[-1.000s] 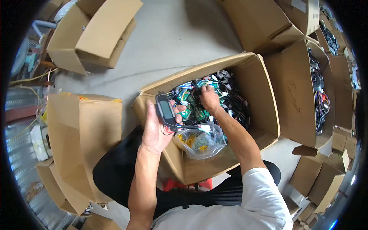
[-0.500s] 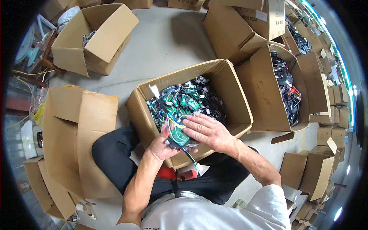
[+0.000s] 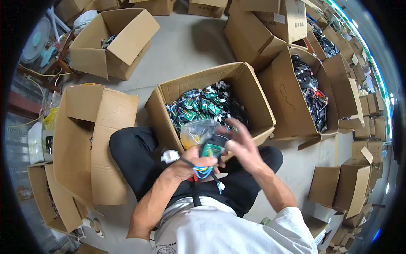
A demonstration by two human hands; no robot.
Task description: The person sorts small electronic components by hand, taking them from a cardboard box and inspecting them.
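In my left hand [image 3: 189, 164] is a green circuit board [image 3: 211, 150] with a bundle of coloured wires [image 3: 203, 171] looping below it. A white connector [image 3: 170, 156] sticks out to the left on a dark cable. A black part, blurred, shows at the board's far end. My right hand [image 3: 245, 150] is beside it, fingers apart and smeared by motion; whether its thumb touches the black part is unclear. Just beyond the board is a clear plastic bag [image 3: 198, 129] with something yellow at it. More wired green boards [image 3: 198, 103] fill the cardboard box [image 3: 169, 129] before me.
An opened box [image 3: 72, 161] stands at my left, another [image 3: 139, 31] at the far left. On the right, a tall box [image 3: 275, 97] holds black cables and parts [image 3: 311, 93]. Further boxes [image 3: 342, 186] line the right side. My knees flank the middle box.
The board has been drawn nearer to me and turned, its wires now looping below. My right hand has lifted off the board's face to the right. The plastic bag shows more clearly.
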